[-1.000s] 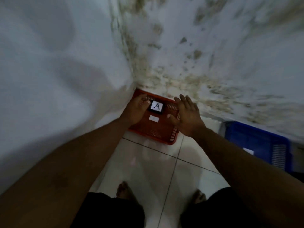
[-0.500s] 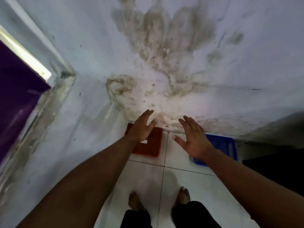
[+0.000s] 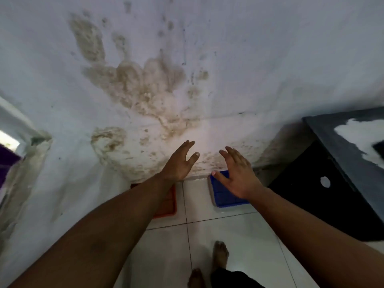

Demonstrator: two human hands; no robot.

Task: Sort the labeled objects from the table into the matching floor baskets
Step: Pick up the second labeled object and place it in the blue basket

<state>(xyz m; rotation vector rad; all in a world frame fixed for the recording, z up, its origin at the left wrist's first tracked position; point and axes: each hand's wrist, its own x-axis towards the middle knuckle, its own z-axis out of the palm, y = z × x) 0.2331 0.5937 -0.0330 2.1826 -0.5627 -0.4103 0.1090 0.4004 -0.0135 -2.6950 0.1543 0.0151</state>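
A red basket (image 3: 169, 204) lies on the floor against the wall, mostly hidden under my left forearm, so its contents do not show. Just right of it sits a blue basket (image 3: 223, 194), partly covered by my right hand. My left hand (image 3: 179, 163) is raised in front of the wall above the red basket, fingers apart and empty. My right hand (image 3: 239, 173) hovers over the blue basket, also spread and holding nothing.
A stained white wall (image 3: 145, 90) fills the upper view. A dark table (image 3: 342, 146) with a white patch on top stands at the right, its black side panel (image 3: 324, 194) reaching the floor. White tiles (image 3: 239, 246) and bare feet (image 3: 220, 254) lie below. A window frame (image 3: 12, 132) shows at left.
My left hand let go of the black block labelled A into the red basket. Both hands lifted away empty, and the view rose and swung right, bringing the table into sight.
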